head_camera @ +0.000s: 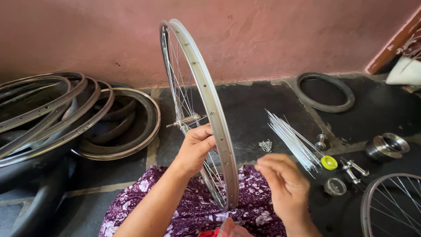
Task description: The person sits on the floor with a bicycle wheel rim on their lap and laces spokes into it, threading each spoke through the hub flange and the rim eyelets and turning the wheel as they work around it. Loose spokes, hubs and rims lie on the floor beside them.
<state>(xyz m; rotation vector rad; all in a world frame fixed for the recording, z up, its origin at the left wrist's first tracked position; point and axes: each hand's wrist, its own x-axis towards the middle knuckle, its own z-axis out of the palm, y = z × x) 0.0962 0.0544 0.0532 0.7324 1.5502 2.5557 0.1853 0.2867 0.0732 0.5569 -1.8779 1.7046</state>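
The left hand (196, 147) is closed around the rim of the upright spoked bicycle wheel (206, 94), which stands on the person's lap; the right hand (280, 184) hovers just beside the rim, fingers pinched (on what, I cannot tell). Steadying the rim firmly should keep it upright. Around lie one bundle of loose spokes (291, 140), one rubber tyre (323, 92), several stacked bare rims (66, 109) and two axle bolts (353, 169).

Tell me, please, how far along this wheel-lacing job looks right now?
Partly done: the wheel stands upright with spokes already strung from hub to rim. The left hand steadies the rim; the right hand hovers beside it. A bundle of loose spokes and small nipples lie unused on the floor.
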